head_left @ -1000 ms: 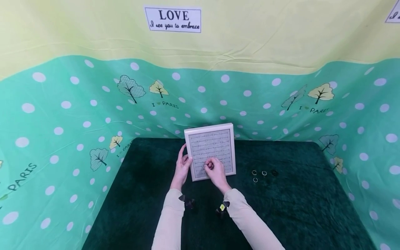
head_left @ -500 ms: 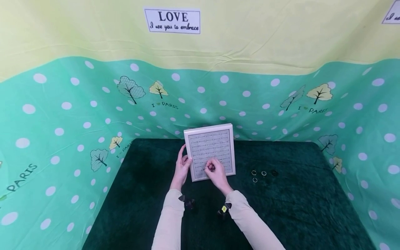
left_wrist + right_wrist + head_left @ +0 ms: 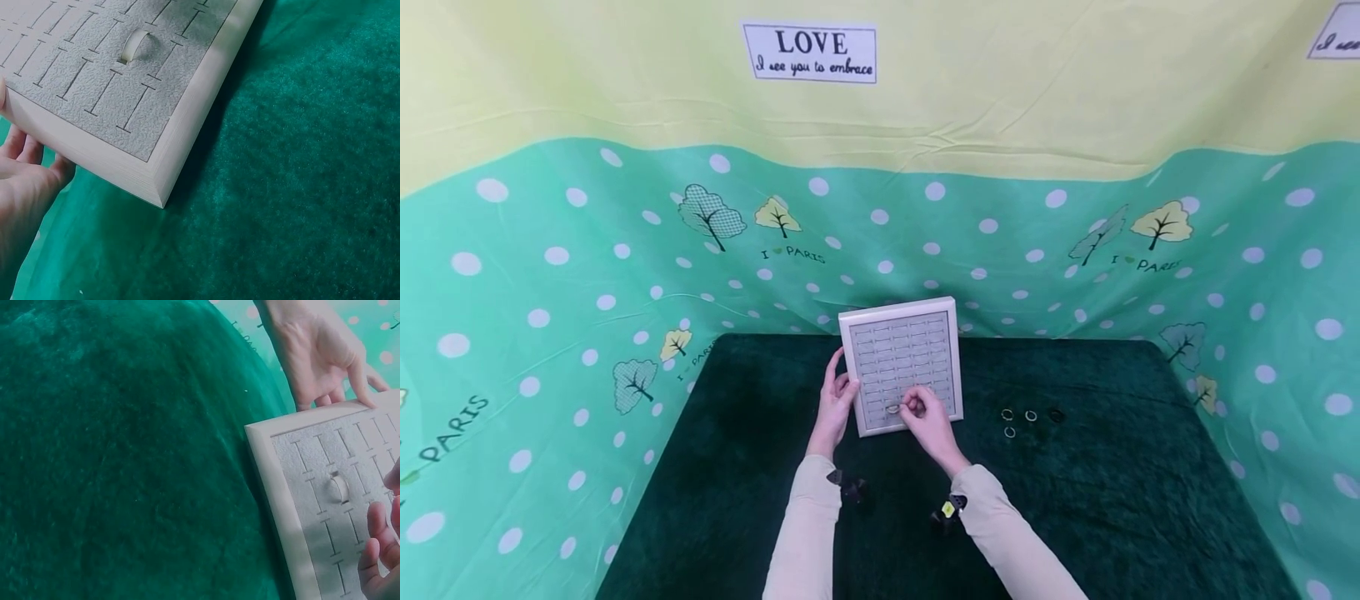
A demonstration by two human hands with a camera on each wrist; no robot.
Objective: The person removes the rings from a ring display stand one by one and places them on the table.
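A pale-framed ring display tray [image 3: 957,358] with a grey slotted pad stands tilted up on the dark green cloth. My left hand [image 3: 833,414] grips its left edge, thumb at the front of the frame and fingers behind. One silver-coloured ring [image 3: 339,487] sits in a slot near the tray's bottom, its band arching out from the pad. Just right of that ring is my right hand [image 3: 928,417], fingers loosely bent with nothing between them; the right wrist view shows its fingertips [image 3: 377,515] apart from the ring.
To the right of the tray, several loose rings [image 3: 1010,437] lie on the green cloth [image 3: 1112,500], one of them dark [image 3: 1057,415]. Behind the table hangs a green and yellow printed curtain [image 3: 880,183].
My right hand has drawn back slightly to the right from the tray's lower slots, and the ring there now shows uncovered. The left hand keeps its grip on the tray.
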